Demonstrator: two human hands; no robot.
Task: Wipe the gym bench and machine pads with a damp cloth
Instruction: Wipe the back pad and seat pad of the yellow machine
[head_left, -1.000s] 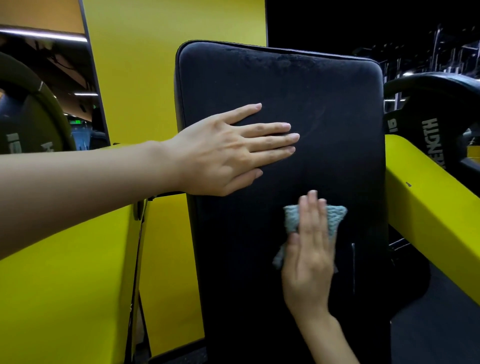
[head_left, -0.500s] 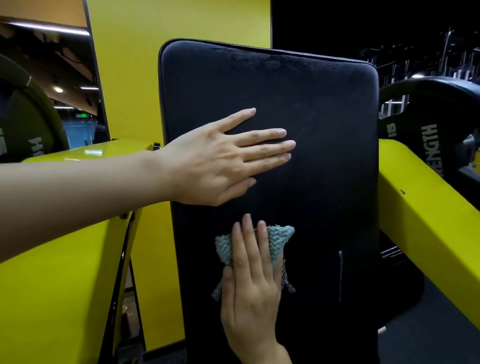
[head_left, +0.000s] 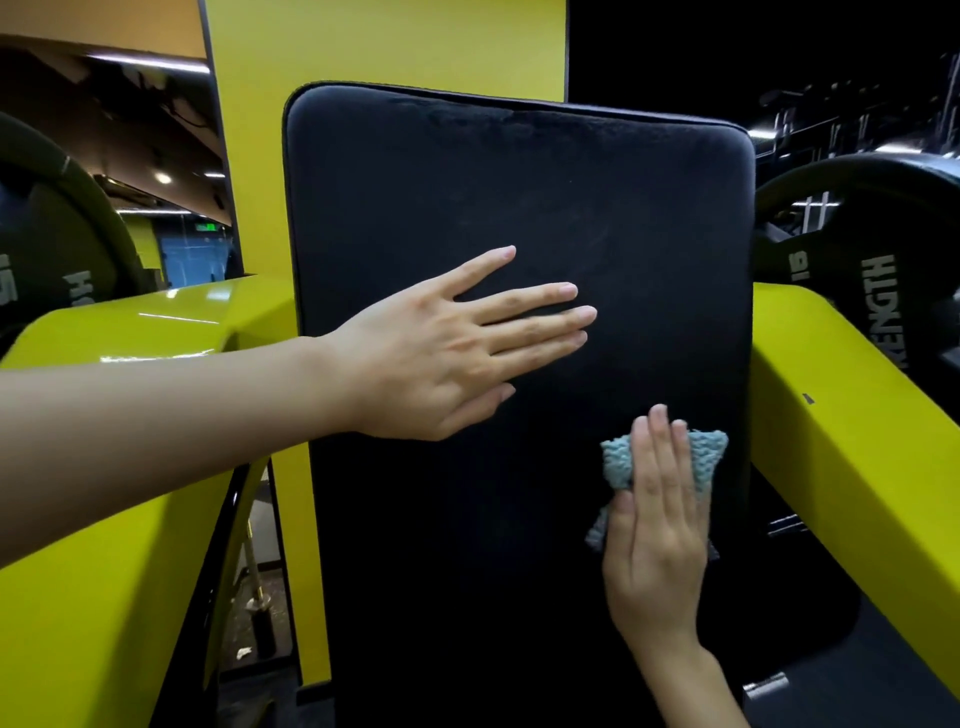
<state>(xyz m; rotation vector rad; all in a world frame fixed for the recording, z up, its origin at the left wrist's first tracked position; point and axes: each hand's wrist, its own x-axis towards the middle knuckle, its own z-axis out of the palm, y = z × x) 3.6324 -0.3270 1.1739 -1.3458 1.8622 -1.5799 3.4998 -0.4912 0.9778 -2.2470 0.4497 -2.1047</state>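
At the centre of the head view, an upright black pad (head_left: 519, 208) stands between two yellow machine arms, with rounded corners and a piped edge along its top. Left hand (head_left: 441, 358) lies flat against the middle of the pad, reaching in from the left edge of the view on a bare forearm; its grip is spread, with the fingers straight and slightly fanned, pointing right, and it holds nothing. Right hand (head_left: 654, 519) comes up from the lower right and lies on the lower right part of the pad, close to its right edge. Its grip is flat: fingers straight, close together and pointing up, pressing a blue-green knitted cloth (head_left: 618, 460) against the pad surface. The cloth is bunched under the palm and fingers, showing at both sides of the fingers and in a small corner below the thumb. The two hands are apart, the left one higher and further left. Left yellow arm (head_left: 104, 571) passes beneath the left forearm; right yellow arm (head_left: 857, 441) slopes down just beside the pad's right edge. Black weight plate (head_left: 857, 249) with pale lettering sits behind the right arm, and a second dark plate (head_left: 52, 234) shows at far left. Yellow wall panel (head_left: 384, 47) rises behind the pad.
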